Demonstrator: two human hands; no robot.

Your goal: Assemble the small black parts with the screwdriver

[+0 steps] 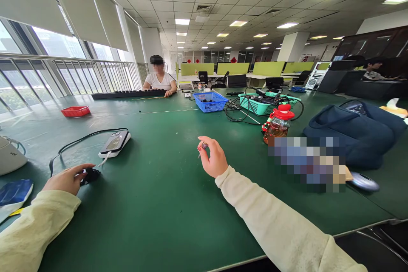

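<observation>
At the left, my left hand (pixel 68 179) has its fingers closed on a small black object (pixel 90 176) on the green table (pixel 137 216). A white cable runs from beside that object to a white and grey device (pixel 115 143) with a black strap, lying just beyond the hand. My right hand (pixel 213 157) is over the middle of the table, its thumb and fingers pinching a small silvery item (pixel 204 146) too small to identify.
Beyond stand a red tray (pixel 75 111), a blue basket (pixel 210 105) and a green basket (pixel 259 107) with black cables. A red-lidded jar (pixel 278 126) and navy bag (pixel 353 131) are at the right. A person (pixel 159 78) sits across the table.
</observation>
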